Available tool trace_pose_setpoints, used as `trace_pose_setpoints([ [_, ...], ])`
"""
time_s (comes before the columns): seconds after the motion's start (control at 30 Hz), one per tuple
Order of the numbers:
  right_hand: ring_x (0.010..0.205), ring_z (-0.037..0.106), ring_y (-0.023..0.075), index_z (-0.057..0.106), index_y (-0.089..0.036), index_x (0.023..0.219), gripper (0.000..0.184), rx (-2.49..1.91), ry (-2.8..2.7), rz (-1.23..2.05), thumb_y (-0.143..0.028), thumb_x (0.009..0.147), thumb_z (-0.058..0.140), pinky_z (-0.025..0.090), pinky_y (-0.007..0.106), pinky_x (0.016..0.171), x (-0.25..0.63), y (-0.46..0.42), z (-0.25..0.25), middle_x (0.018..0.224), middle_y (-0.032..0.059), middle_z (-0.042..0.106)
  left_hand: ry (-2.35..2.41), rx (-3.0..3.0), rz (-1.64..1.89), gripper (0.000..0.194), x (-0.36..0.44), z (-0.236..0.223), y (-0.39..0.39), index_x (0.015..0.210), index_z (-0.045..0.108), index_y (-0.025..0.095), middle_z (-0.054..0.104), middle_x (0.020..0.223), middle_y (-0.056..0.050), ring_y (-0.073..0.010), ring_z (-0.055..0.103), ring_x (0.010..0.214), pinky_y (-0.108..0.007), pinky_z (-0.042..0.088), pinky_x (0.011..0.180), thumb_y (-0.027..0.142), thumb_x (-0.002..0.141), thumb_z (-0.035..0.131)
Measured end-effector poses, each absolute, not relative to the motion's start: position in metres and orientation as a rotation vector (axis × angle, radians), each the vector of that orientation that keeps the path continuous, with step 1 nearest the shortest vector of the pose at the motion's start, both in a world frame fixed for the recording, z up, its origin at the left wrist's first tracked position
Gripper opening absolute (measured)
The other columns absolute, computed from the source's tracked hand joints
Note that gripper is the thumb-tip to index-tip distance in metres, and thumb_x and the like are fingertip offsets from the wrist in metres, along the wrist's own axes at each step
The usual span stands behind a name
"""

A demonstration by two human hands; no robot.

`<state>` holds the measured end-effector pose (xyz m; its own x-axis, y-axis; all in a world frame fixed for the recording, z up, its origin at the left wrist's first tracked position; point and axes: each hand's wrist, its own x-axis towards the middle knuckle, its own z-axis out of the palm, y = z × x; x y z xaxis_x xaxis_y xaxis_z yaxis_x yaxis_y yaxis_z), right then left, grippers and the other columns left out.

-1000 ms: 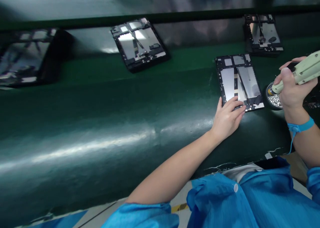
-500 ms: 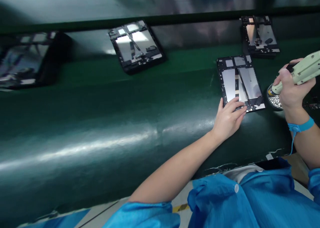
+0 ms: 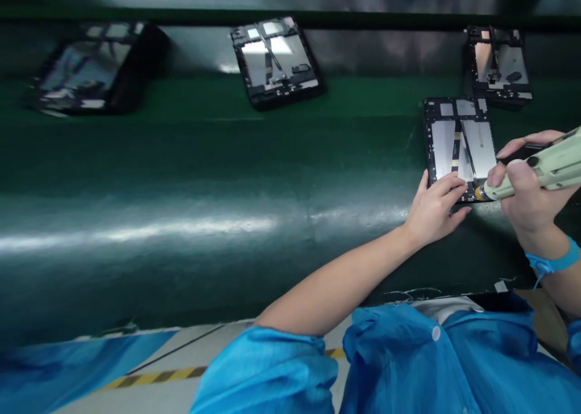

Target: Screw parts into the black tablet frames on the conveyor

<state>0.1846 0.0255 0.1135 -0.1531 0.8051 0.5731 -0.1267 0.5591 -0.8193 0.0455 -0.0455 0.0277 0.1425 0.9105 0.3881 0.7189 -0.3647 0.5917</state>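
The right hand [image 3: 529, 199] is closed around a pale electric screwdriver [image 3: 540, 172]. The tip of the screwdriver points at the near right corner of an open tablet [image 3: 458, 144]. I cannot tell if the tip touches a screw, because the spot is too small to see.

The left hand [image 3: 436, 208] lies flat and open on the near edge of the same tablet, with the fingers spread, and it presses the tablet down. It grips nothing.

The tablet lies flat on a dark green belt [image 3: 204, 178], back side up, with no cover on it. Its silver plates and thin strips show. It looks like the screw work on this tablet is going on at that near corner, and I cannot see how many screws are in. So I think this tablet is only partly done.

A blue strap [image 3: 554, 259] goes around the right wrist, just below the tablet in the picture. 3 more open tablets lie on the belt: 1 just behind this tablet [image 3: 499, 66], 1 far to its left [image 3: 276, 60], and 1 even farther left [image 3: 91, 69], which is blurred. No hand is near them.
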Motion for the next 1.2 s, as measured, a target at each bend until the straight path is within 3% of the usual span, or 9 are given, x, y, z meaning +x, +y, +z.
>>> trace_pose_setpoints([
  [0.2, 0.052, 0.056, 0.0131, 0.062, -0.035, 0.109, 0.024, -0.650, -1.587, 0.933, -0.041, 0.091, 0.077, 0.055, 0.037, 0.053, 0.179, 0.023, 0.108, 0.093, -0.0033, 0.066, 1.566, 2.132, 1.015, 0.033, 0.046, 0.031, -0.046, 0.127, 0.070, 0.022, 0.070, 0.133, -0.012, -0.0322, 0.060, 0.137, -0.064, 0.029, 0.124, 0.031, 0.095, 0.071],
  [0.43, 0.050, 0.057, 0.0126, 0.067, -0.036, 0.110, 0.024, -0.585, -1.567, 0.945, -0.033, 0.089, 0.078, 0.055, 0.036, 0.052, 0.177, 0.022, 0.107, 0.091, -0.0043, 0.066, 1.585, 2.144, 1.006, 0.031, 0.046, 0.034, -0.046, 0.125, 0.070, 0.021, 0.071, 0.132, -0.011, -0.0296, 0.060, 0.136, -0.061, 0.031, 0.124, 0.031, 0.096, 0.069],
  [0.63, 0.057, 0.060, 0.0154, 0.063, -0.038, 0.110, 0.027, -0.636, -1.599, 0.965, -0.039, 0.088, 0.079, 0.058, 0.038, 0.060, 0.181, 0.021, 0.102, 0.090, -0.0038, 0.064, 1.601, 2.160, 0.995, 0.029, 0.048, 0.032, -0.046, 0.124, 0.070, 0.021, 0.069, 0.133, -0.011, -0.0302, 0.058, 0.136, -0.061, 0.031, 0.123, 0.031, 0.097, 0.068],
  [0.8, 0.056, 0.059, 0.0136, 0.064, -0.036, 0.109, 0.030, -0.605, -1.562, 1.005, -0.032, 0.085, 0.081, 0.054, 0.032, 0.054, 0.182, 0.021, 0.092, 0.088, -0.0050, 0.067, 1.749, 2.191, 0.912, 0.026, 0.048, 0.037, -0.046, 0.120, 0.074, 0.023, 0.067, 0.123, -0.011, -0.0309, 0.058, 0.122, -0.052, 0.047, 0.106, 0.034, 0.097, 0.067],
  [0.93, 0.056, 0.062, 0.0137, 0.068, -0.030, 0.105, 0.028, -0.587, -1.517, 1.049, -0.025, 0.082, 0.083, 0.055, 0.031, 0.054, 0.184, 0.022, 0.093, 0.087, -0.0036, 0.069, 1.803, 2.293, 0.794, 0.026, 0.045, 0.044, -0.044, 0.115, 0.076, 0.024, 0.068, 0.115, -0.010, -0.0293, 0.058, 0.110, -0.047, 0.048, 0.092, 0.041, 0.097, 0.068],
  [1.2, 0.047, 0.058, 0.0219, 0.076, -0.032, 0.095, 0.048, -0.622, -1.313, 0.927, -0.028, 0.051, 0.096, 0.050, 0.045, 0.042, 0.219, 0.033, 0.125, 0.080, 0.0047, 0.071, 1.875, 2.376, 0.650, 0.036, 0.013, 0.036, -0.082, 0.120, 0.073, 0.023, 0.068, 0.115, -0.011, -0.0267, 0.057, 0.104, -0.039, 0.048, 0.081, 0.051, 0.100, 0.063],
])
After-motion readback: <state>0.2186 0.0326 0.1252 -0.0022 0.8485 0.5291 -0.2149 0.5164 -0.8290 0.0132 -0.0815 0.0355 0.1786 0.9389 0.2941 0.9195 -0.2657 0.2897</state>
